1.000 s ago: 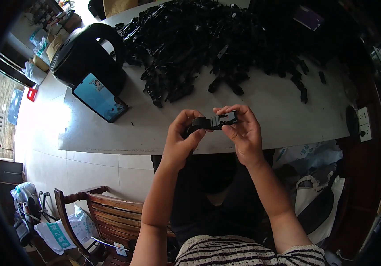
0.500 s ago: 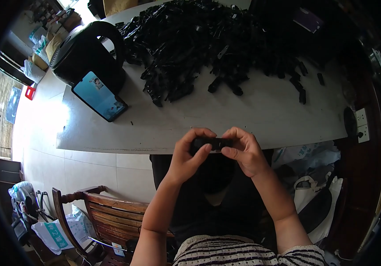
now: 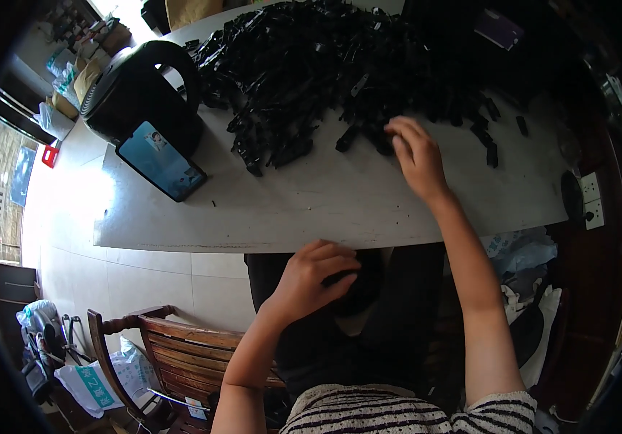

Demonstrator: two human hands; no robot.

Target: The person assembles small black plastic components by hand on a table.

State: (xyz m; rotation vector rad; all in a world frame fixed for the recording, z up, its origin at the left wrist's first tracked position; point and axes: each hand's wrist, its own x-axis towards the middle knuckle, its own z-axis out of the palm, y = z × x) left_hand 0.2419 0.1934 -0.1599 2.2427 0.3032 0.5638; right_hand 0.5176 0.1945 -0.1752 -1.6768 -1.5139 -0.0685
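While the left hand [image 3: 314, 276] dropped, the right hand [image 3: 422, 163] neared black pieces [image 3: 311, 79].

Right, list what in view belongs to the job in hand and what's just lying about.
Likely in use: heap of black buckle-like pieces; right hand, at its near edge; left hand, contents unclear.
Apparently lying about: black kettle; smartphone; slatted wooden chair.

The pale surface [image 3: 289, 210] bears a broad heap of black pieces [image 3: 296, 72], a few strays beside it; a black kettle [image 3: 137, 94] stands left, a tilted phone [image 3: 160, 163] before it.
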